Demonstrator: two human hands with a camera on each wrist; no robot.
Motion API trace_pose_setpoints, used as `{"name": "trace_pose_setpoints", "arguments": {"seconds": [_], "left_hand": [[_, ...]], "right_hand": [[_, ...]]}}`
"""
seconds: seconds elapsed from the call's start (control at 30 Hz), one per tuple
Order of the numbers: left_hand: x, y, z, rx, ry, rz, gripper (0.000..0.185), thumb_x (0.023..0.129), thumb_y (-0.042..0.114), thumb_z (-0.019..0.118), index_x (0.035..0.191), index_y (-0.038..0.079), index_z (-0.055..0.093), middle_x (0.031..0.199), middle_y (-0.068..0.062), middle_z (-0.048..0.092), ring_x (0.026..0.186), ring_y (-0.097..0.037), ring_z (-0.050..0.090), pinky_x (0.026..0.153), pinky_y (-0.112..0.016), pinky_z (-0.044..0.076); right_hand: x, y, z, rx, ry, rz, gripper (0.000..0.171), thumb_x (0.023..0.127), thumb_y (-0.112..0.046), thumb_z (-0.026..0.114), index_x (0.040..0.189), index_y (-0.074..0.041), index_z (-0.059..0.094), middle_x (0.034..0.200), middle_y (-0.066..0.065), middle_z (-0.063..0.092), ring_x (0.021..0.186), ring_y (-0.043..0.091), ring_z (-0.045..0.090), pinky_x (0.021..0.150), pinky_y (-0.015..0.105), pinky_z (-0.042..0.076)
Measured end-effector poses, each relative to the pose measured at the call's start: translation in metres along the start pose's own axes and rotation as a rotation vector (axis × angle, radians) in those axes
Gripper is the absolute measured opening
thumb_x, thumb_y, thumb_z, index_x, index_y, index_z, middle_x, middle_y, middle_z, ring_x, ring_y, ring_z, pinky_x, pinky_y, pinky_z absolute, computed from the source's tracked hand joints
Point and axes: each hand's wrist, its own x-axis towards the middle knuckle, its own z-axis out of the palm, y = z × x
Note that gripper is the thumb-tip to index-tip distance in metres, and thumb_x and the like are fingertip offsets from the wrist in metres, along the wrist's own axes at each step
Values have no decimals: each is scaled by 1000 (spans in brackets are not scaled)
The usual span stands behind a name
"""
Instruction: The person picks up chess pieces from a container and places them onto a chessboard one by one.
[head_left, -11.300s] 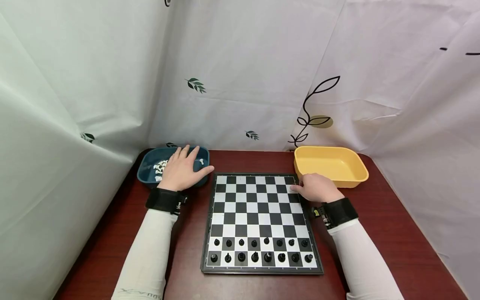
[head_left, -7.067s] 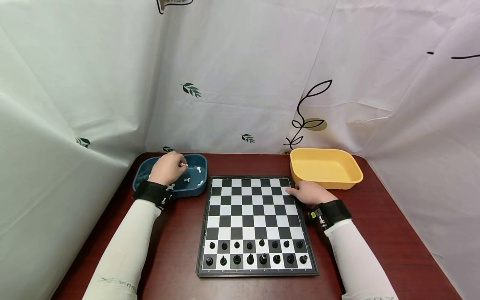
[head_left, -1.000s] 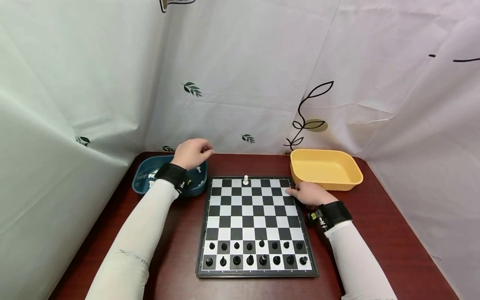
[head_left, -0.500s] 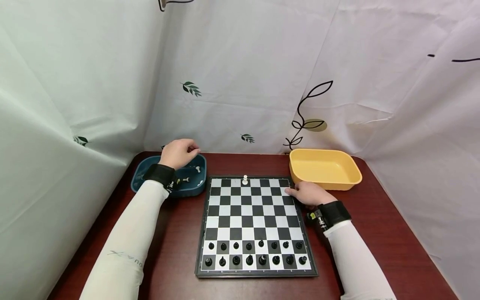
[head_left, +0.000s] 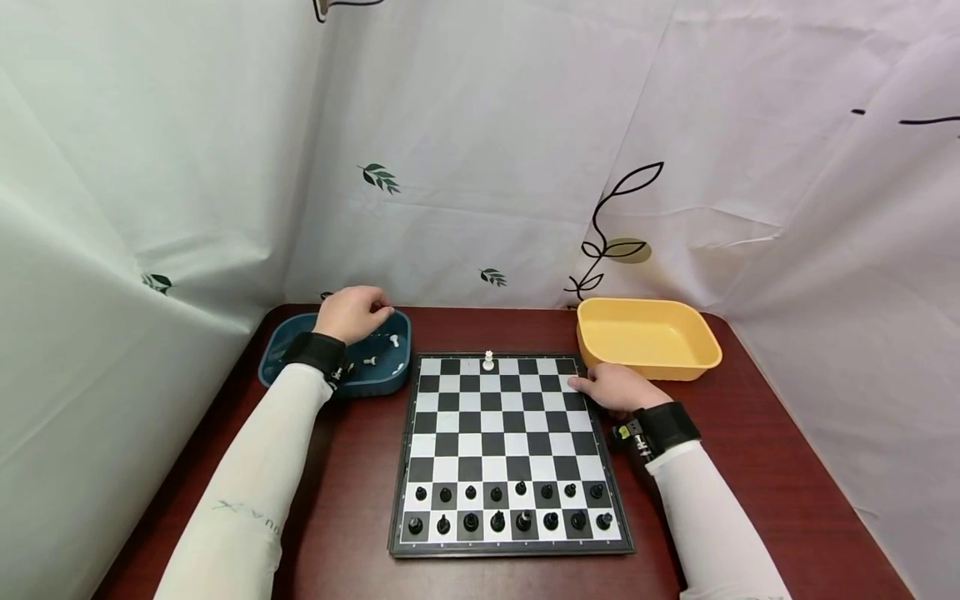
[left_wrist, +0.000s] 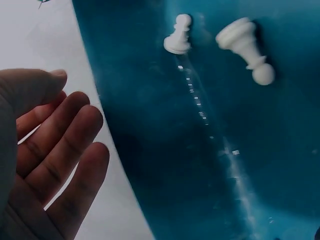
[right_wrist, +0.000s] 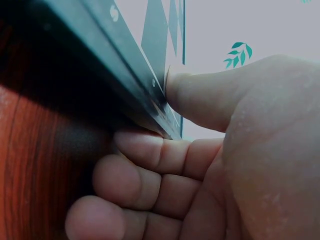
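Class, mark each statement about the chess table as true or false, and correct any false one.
1. One white piece stands on the board's far row. True.
2. The yellow tub holds white pieces. False: nothing shows in it; the white pieces lie in the blue tub.
3. The right hand holds the board's edge. True.
4. The left hand holds a pawn. False: it is empty, over the blue tub.
5. The black pieces fill the two near rows. True.
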Motion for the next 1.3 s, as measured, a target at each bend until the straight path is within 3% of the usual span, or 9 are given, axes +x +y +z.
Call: {"name": "trace_pose_setpoints", "arguments": {"seconds": [0.43, 0.77, 0.97, 1.3], "left_hand": [[-5, 0, 19, 6, -212, -2, 12, 101, 21, 83, 107, 12, 87, 101, -4, 81, 86, -23, 68, 83, -48, 60], [-6, 5, 23, 28, -285, -3, 14, 96, 27, 90, 103, 16, 88, 97, 0, 81, 85, -20, 69, 84, -48, 60], [-6, 9, 24, 67, -293, 14, 15, 93, 27, 93, 101, 15, 87, 94, 1, 80, 83, -19, 68, 82, -48, 60], [-8, 13, 28, 98, -292, 66, 9, 101, 19, 81, 94, 15, 86, 80, 2, 72, 72, -18, 61, 71, -40, 54]], "right_hand": [[0, -2, -3, -4, -11, 9, 51, 114, -55, 57, 96, -9, 66, 74, 6, 63, 57, 22, 62, 59, 39, 52], [-2, -5, -4, -4, -3, -6, 50, 114, -54, 57, 94, -9, 65, 74, 7, 62, 56, 22, 61, 60, 40, 51], [-2, -4, -4, -13, -1, -4, 51, 114, -54, 57, 95, -8, 65, 75, 7, 62, 58, 22, 61, 61, 40, 51], [1, 1, -1, 3, -13, -5, 50, 113, -55, 58, 94, -9, 64, 73, 6, 62, 55, 22, 61, 58, 39, 51]]}}
